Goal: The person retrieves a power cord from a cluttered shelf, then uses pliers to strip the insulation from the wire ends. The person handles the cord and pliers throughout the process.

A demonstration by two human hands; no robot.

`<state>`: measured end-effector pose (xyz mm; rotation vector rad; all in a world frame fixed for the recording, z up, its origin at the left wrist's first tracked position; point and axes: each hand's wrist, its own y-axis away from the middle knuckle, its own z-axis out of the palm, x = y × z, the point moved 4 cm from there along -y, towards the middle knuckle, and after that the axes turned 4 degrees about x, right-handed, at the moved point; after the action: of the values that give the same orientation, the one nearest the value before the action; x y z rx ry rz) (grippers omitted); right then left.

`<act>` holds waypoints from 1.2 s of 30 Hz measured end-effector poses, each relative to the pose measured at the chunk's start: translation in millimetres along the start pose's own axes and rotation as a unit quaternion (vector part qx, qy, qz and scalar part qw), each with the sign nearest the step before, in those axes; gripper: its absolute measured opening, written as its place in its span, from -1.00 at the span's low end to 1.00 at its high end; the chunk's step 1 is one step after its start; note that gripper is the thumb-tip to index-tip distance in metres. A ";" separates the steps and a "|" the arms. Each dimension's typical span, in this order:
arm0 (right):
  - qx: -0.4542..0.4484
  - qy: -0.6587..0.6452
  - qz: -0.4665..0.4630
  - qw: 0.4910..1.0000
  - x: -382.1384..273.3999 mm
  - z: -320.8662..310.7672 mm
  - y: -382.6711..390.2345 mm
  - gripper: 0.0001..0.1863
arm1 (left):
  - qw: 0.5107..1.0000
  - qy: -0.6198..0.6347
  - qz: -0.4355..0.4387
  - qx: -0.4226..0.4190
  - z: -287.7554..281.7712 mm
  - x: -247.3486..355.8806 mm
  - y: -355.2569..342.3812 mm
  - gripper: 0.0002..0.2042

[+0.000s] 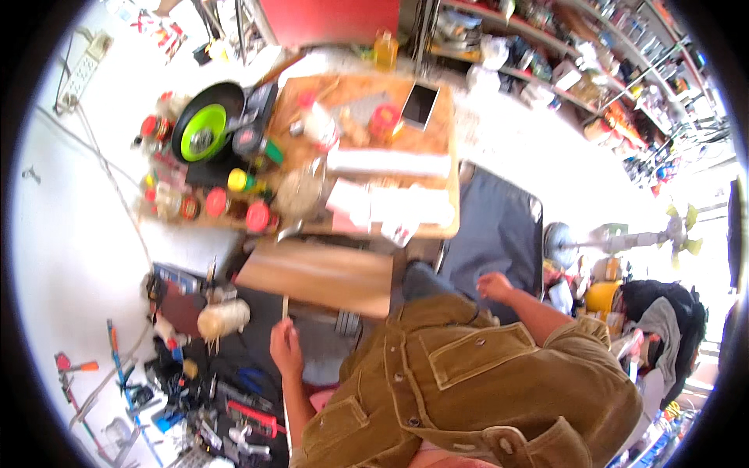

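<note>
The brown panel (316,277) lies below the near edge of the desk (437,139), long axis left to right. My left hand (286,347), the nearer one, is just short of its left part; fingers curled, grip on the thin pale strip (285,306) unconfirmed. My right hand (495,287) is apart, rightward, fingers bent; I cannot tell its grip.

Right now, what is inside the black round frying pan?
Inside the black round frying pan sits a bright green bowl-shaped piece, with something shiny in it, too small to identify. The pan's base beneath the green piece is covered.
</note>
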<state>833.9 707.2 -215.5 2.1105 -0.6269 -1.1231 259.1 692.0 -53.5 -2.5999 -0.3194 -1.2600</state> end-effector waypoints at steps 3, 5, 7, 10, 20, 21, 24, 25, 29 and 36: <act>-0.035 0.025 0.013 0.999 -25.8 -43.1 -43.2 -0.66 | 0.999 -0.022 0.017 -0.023 43.7 39.7 -15.8 -0.81; -0.026 0.016 -0.003 1.000 -48.8 -78.6 -79.5 -0.64 | 0.997 -0.055 0.026 -0.052 82.9 49.6 -18.3 -0.81; -0.012 0.007 -0.003 1.000 -71.2 -107.8 -104.4 -0.61 | 0.994 -0.020 -0.010 -0.103 119.4 75.3 -24.8 -0.80; 0.002 -0.051 -0.039 0.998 -115.6 -143.8 -106.9 -0.70 | 0.986 0.013 -0.034 -0.163 158.1 94.9 -30.4 -0.79; 0.008 -0.120 -0.019 0.993 -67.4 -143.9 -85.0 -0.70 | 0.950 0.115 0.025 -0.290 208.1 113.4 -39.9 -0.82; 0.019 -0.140 -0.013 0.990 -56.8 -146.5 -77.1 -0.69 | 0.940 0.114 0.056 -0.315 213.6 119.3 -38.0 -0.82; 0.026 -0.174 -0.008 0.984 -40.2 -148.4 -61.7 -0.67 | 0.914 0.100 0.113 -0.377 222.5 134.5 -32.1 -0.81; 0.024 -0.180 -0.009 0.983 -37.6 -148.8 -58.4 -0.67 | 0.909 0.093 0.110 -0.392 222.3 137.6 -28.9 -0.81; 0.050 0.004 -0.150 0.987 -36.1 -152.1 -63.9 -0.65 | 0.923 0.112 -0.037 -0.365 219.6 123.1 -19.2 -0.78; 0.084 -0.099 -0.074 0.989 -85.5 -175.7 -63.1 -0.62 | 0.936 0.103 -0.082 -0.327 234.8 115.6 -40.2 -0.76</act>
<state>945.6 863.6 -143.2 2.2334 -0.6862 -1.4206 490.9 811.8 -98.9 -2.9637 -0.0817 -1.9603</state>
